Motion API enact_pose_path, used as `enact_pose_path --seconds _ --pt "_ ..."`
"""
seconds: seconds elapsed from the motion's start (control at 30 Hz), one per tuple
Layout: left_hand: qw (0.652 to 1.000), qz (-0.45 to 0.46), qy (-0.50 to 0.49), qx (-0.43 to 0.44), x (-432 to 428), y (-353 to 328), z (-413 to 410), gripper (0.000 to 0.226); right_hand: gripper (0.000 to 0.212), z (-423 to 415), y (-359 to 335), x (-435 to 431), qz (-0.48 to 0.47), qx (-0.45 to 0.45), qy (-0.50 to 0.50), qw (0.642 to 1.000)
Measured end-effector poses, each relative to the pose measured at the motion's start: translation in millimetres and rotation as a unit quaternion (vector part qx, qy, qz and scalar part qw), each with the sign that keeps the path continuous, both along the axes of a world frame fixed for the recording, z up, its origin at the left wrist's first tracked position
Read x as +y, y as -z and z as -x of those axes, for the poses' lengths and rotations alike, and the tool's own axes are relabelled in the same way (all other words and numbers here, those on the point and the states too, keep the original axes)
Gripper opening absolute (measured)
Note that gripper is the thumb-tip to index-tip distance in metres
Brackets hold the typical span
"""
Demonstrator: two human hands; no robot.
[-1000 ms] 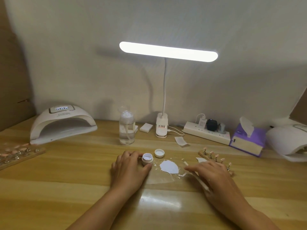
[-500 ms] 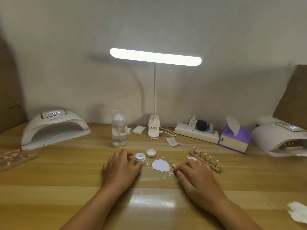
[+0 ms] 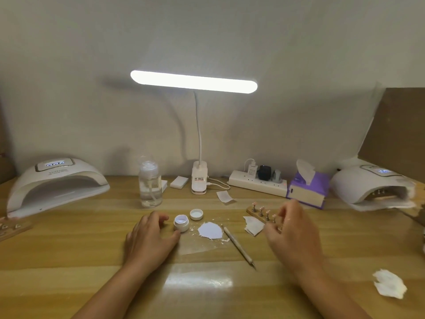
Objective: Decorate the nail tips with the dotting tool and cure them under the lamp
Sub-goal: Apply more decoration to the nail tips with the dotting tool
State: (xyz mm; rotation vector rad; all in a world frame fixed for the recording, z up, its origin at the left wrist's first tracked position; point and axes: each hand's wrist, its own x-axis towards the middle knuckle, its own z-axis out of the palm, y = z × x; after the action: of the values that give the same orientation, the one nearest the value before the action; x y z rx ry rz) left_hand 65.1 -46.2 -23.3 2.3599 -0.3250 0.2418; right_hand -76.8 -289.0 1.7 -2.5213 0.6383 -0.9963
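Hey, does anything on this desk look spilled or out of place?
Yes. White flakes lie scattered around the white patch on the clear film, beside the open jar. A crumpled wipe lies alone at the front right. The dotting tool lies loose on the table.

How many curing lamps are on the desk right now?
2. The left curing lamp sits far left; the right curing lamp sits far right, beside the tissue box. None looks hidden.
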Motion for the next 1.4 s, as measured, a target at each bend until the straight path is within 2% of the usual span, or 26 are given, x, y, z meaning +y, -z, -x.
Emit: enact_pose_path --seconds 0.07,0.13,0.2,0.37,0.43,0.5,0.6,0.7,0.9,1.07,1.23,1.4 --pt "1.000 0.003 -0.001 0.002 0.4 -1.2 1.3 0.040 0.036 7.0 -2.9 -19.4 -0.037 0.034 0.065 0.997" --pt "1.000 0.007 -0.005 0.000 -1.2 -3.3 3.4 0.045 0.042 10.7 1.3 -29.7 -0.035 0.159 0.107 0.981" --pt "0.999 0.012 -0.012 -0.031 -3.2 -6.4 7.2 0.050 0.043 9.2 6.8 -32.2 -0.025 0.232 0.104 0.967" --pt "0.978 0.009 0.017 -0.208 -7.1 -8.8 22.2 0.050 0.028 9.0 10.6 -44.1 -0.009 0.195 0.049 0.979" --pt "0.965 0.002 0.044 -0.259 -8.4 -9.2 26.7 0.042 0.025 11.3 11.3 -49.8 -0.007 0.139 0.021 0.990" --pt "0.961 0.013 0.065 -0.268 -9.9 -9.9 29.7 0.037 0.022 12.3 11.1 -51.6 -0.001 0.049 -0.020 0.999" --pt "0.968 0.064 0.100 -0.222 -14.2 -10.2 36.8 0.046 0.025 10.4 9.0 -45.7 0.055 -0.062 -0.061 0.995" --pt "0.968 0.080 0.153 -0.182 -19.1 -9.3 47.0 0.054 0.030 7.4 7.5 -35.5 0.081 -0.098 -0.104 0.986" --pt "0.962 0.141 0.227 -0.058 -30.2 -8.3 55.0 0.056 0.033 0.6 13.9 -18.1 0.067 -0.078 -0.173 0.980" --pt "0.953 0.221 0.206 0.022 -28.6 -12.7 48.2 0.043 0.032 1.1 12.9 -15.3 0.051 -0.075 -0.188 0.978" --pt "0.949 0.228 0.210 0.064 -29.1 -12.2 48.5 0.031 0.031 1.5 10.9 -12.3 0.043 -0.080 -0.198 0.976" --pt "0.897 0.323 0.255 0.163 -36.3 -21.3 52.1 0.020 0.029 5.2 5.0 -13.3 0.011 -0.083 -0.195 0.977"
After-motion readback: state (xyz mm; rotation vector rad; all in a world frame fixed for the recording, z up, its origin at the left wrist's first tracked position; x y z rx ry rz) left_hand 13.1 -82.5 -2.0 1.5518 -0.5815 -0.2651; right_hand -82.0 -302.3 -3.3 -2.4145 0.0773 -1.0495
